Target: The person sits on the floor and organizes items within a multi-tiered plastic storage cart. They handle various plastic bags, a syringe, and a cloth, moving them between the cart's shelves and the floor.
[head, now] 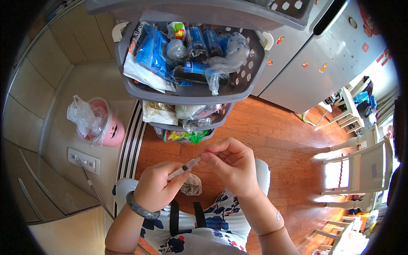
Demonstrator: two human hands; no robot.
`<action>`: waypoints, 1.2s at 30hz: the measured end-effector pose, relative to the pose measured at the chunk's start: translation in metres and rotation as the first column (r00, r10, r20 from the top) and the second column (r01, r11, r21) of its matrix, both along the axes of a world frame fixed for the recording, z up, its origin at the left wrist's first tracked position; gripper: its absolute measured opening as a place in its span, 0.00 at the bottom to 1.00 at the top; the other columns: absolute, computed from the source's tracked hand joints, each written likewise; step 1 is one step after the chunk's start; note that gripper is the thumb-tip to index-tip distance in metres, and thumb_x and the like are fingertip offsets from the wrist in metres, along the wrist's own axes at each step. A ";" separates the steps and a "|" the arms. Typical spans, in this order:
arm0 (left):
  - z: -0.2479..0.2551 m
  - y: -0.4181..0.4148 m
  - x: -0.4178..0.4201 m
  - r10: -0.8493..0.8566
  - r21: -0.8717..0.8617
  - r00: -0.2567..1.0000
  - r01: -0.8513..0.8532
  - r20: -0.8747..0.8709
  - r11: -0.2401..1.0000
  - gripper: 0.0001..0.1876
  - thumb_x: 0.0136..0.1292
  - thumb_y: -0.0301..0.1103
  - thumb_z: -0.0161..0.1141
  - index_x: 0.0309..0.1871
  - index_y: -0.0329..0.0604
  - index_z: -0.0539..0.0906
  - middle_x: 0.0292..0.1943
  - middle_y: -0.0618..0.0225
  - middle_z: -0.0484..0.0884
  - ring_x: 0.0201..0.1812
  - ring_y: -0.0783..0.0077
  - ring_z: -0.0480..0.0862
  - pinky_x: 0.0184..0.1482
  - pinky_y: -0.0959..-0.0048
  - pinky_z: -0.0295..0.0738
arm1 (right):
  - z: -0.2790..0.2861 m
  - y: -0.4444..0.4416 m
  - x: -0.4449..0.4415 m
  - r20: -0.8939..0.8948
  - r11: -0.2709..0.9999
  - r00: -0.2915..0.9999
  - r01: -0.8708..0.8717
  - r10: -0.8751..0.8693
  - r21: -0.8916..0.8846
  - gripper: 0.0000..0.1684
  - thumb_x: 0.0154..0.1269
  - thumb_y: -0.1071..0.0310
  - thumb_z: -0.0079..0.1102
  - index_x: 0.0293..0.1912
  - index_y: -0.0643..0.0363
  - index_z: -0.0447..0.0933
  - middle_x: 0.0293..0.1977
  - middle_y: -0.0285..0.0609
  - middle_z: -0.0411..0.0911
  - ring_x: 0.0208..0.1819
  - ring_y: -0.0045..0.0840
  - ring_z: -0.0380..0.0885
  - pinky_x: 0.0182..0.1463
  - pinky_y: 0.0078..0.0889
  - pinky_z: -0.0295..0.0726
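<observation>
A small clear plastic syringe (189,165) lies tilted between my hands, above my lap. My left hand (162,182) is closed around its barrel, and a dark plunger seal shows inside. The fingers of my right hand (232,165) are pinched together at the syringe's tip; whether they hold a small part there cannot be told. Below the syringe, a crumpled pale cloth (192,185) is seen near the floor between my knees.
Before me stands a tiered grey plastic basket rack (188,98) filled with bagged goods and bottles. At left are a pink bin (115,132) with a plastic bag and a wall socket (83,160) with a cable. A silver refrigerator (296,70) and white chairs (360,165) stand right.
</observation>
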State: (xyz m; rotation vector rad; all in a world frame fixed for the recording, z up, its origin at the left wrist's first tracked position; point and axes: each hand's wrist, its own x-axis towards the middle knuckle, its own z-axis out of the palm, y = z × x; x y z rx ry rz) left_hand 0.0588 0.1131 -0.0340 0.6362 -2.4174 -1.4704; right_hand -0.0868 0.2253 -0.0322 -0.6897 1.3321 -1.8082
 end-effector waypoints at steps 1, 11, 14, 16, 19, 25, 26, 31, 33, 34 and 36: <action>0.002 0.001 0.000 0.004 -0.008 1.000 -0.004 0.011 1.000 0.09 0.62 0.33 0.59 0.37 0.35 0.80 0.25 0.55 0.80 0.27 0.55 0.80 0.28 0.68 0.72 | -0.001 0.000 0.000 0.005 1.000 1.000 0.000 0.000 -0.005 0.06 0.61 0.80 0.58 0.39 0.67 0.74 0.35 0.37 0.78 0.38 0.15 0.77 0.45 0.18 0.78; -0.005 0.008 -0.003 0.028 -0.018 1.000 -0.028 0.008 0.999 0.09 0.61 0.34 0.59 0.36 0.36 0.79 0.25 0.54 0.79 0.27 0.54 0.81 0.28 0.67 0.73 | -0.005 0.003 0.013 0.033 0.988 0.989 0.146 -0.145 -0.043 0.06 0.60 0.81 0.58 0.39 0.67 0.73 0.37 0.38 0.77 0.39 0.15 0.76 0.45 0.18 0.77; -0.008 0.008 -0.003 0.026 -0.006 1.000 -0.026 0.014 1.000 0.09 0.61 0.33 0.59 0.36 0.36 0.79 0.25 0.54 0.79 0.27 0.54 0.81 0.28 0.67 0.73 | -0.003 0.005 0.013 -0.004 0.986 0.987 0.158 -0.158 -0.046 0.06 0.60 0.81 0.58 0.39 0.68 0.73 0.37 0.39 0.77 0.40 0.15 0.76 0.46 0.18 0.77; -0.007 0.007 -0.003 0.014 -0.001 1.000 -0.014 0.009 1.000 0.09 0.61 0.33 0.59 0.37 0.36 0.79 0.25 0.53 0.79 0.27 0.53 0.81 0.28 0.67 0.73 | -0.003 0.006 0.012 -0.057 0.988 0.987 0.148 -0.150 -0.039 0.06 0.60 0.81 0.58 0.39 0.68 0.73 0.37 0.39 0.77 0.40 0.14 0.76 0.46 0.17 0.76; -0.008 0.007 -0.002 0.016 -0.013 1.000 -0.015 0.014 1.000 0.09 0.61 0.33 0.59 0.37 0.36 0.79 0.25 0.53 0.79 0.27 0.53 0.81 0.28 0.66 0.73 | 0.000 0.005 0.010 -0.077 0.992 0.989 0.128 -0.126 0.020 0.05 0.59 0.83 0.58 0.37 0.67 0.73 0.36 0.43 0.79 0.40 0.19 0.78 0.47 0.19 0.78; -0.008 0.007 -0.003 0.034 -0.017 0.999 -0.034 0.008 0.999 0.08 0.60 0.32 0.59 0.37 0.36 0.79 0.25 0.53 0.79 0.27 0.53 0.80 0.28 0.65 0.73 | 0.002 0.003 0.010 -0.116 0.991 0.986 0.124 -0.119 0.043 0.04 0.60 0.82 0.57 0.37 0.68 0.74 0.36 0.43 0.79 0.40 0.18 0.78 0.46 0.19 0.78; -0.008 0.007 -0.003 0.035 -0.016 0.999 -0.035 0.007 0.999 0.08 0.60 0.32 0.59 0.37 0.36 0.79 0.25 0.53 0.79 0.27 0.53 0.80 0.28 0.65 0.73 | 0.001 0.003 0.009 -0.123 0.993 0.987 0.113 -0.107 0.040 0.05 0.60 0.82 0.57 0.37 0.68 0.74 0.37 0.42 0.79 0.40 0.17 0.77 0.46 0.18 0.77; -0.012 0.005 -0.005 0.023 -0.022 1.000 -0.023 -0.001 0.999 0.08 0.60 0.31 0.59 0.37 0.36 0.79 0.24 0.53 0.80 0.27 0.53 0.81 0.27 0.66 0.73 | -0.008 0.004 0.006 -0.105 0.996 0.991 0.086 -0.082 0.032 0.05 0.61 0.81 0.57 0.38 0.69 0.73 0.38 0.40 0.78 0.41 0.13 0.75 0.46 0.16 0.76; -0.013 0.005 -0.006 0.023 -0.013 1.000 -0.023 0.001 1.000 0.08 0.60 0.31 0.59 0.37 0.36 0.79 0.25 0.53 0.80 0.27 0.53 0.81 0.28 0.66 0.73 | -0.011 0.003 0.006 -0.089 0.996 0.992 0.090 -0.088 0.011 0.05 0.61 0.81 0.56 0.38 0.69 0.72 0.38 0.40 0.78 0.41 0.13 0.75 0.46 0.16 0.76; -0.014 0.005 -0.007 0.025 -0.009 1.000 -0.025 0.000 1.000 0.08 0.60 0.31 0.59 0.37 0.36 0.79 0.25 0.53 0.80 0.27 0.54 0.81 0.28 0.66 0.73 | -0.011 0.003 0.006 -0.083 0.996 0.992 0.094 -0.093 0.002 0.04 0.62 0.81 0.56 0.38 0.69 0.72 0.37 0.39 0.77 0.41 0.13 0.75 0.46 0.16 0.76; -0.014 0.005 -0.008 0.021 -0.010 1.000 -0.021 0.005 1.000 0.07 0.60 0.31 0.59 0.37 0.36 0.80 0.25 0.53 0.80 0.27 0.54 0.82 0.28 0.67 0.74 | -0.012 0.002 0.007 -0.097 0.993 0.988 0.120 -0.119 0.006 0.03 0.62 0.82 0.55 0.37 0.68 0.72 0.36 0.45 0.79 0.41 0.19 0.78 0.46 0.20 0.78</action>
